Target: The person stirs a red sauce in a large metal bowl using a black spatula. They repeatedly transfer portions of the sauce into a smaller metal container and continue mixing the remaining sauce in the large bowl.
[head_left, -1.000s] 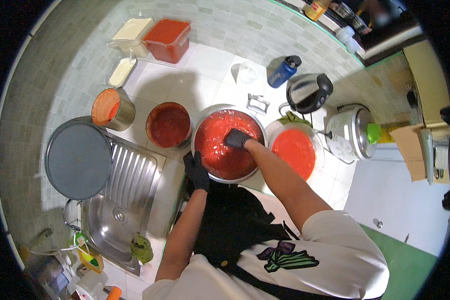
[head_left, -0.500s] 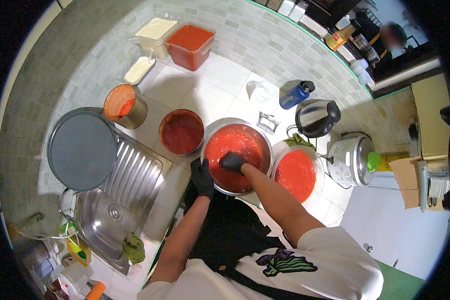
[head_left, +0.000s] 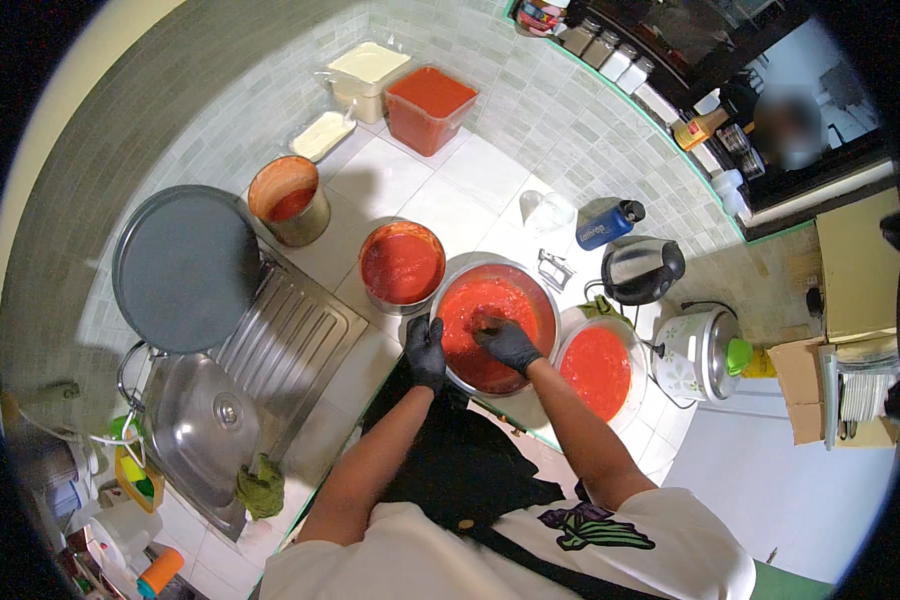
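Note:
A metal bowl [head_left: 548,300] of wet red sauce [head_left: 470,366] stands at the counter edge before me. My left hand [head_left: 426,353], in a black glove, grips the bowl's left rim. Over the middle of the sauce is my right hand [head_left: 508,343], also black-gloved, with its fingers curled together and their tips smeared dark red. Whatever lies between those fingers is hidden. Just left of the bowl stands a round pot [head_left: 402,266] of red sauce, and to its right a wide pale basin [head_left: 638,372] holding smoother red sauce.
Behind are a tall sauce-stained pot [head_left: 307,222], a clear tub of red sauce [head_left: 430,112] and tubs of a pale spread [head_left: 370,64]. A blue bottle [head_left: 607,226], kettle [head_left: 642,271] and rice cooker [head_left: 692,352] stand right. Left are a steel sink [head_left: 198,425] and round grey tray [head_left: 185,270].
My right hand has come up from deeper in the sauce, and its reddened fingertips now show. The left hand stays at the bowl's rim. The whole view has shifted and turned slightly.

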